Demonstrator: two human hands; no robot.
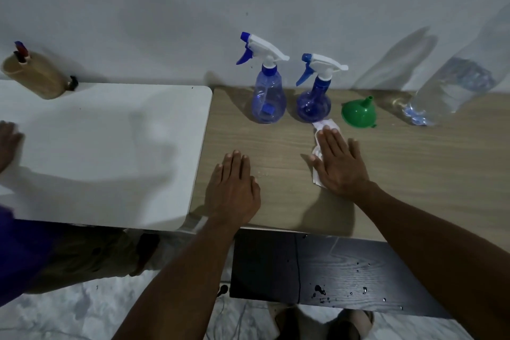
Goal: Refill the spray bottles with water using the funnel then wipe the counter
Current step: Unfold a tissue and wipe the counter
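Observation:
Two blue spray bottles stand capped near the wall on the wooden counter (414, 174): a pale one (268, 96) on the left and a darker one (314, 103) beside it. A green funnel (358, 113) lies upside down to their right. My right hand (338, 161) presses flat on a white cloth (327, 125) just in front of the darker bottle. Left of it, my left hand (234, 188) rests flat on the counter, fingers apart, holding nothing. A few water drops (262, 174) lie between my hands.
A large clear water bottle (452, 91) leans at the far right by the wall. A white table (110, 152) adjoins the counter's left, with a tan container (36, 74) at its back and another person's hand (8, 143) at its left edge. A dark wet shelf (331, 270) sits below.

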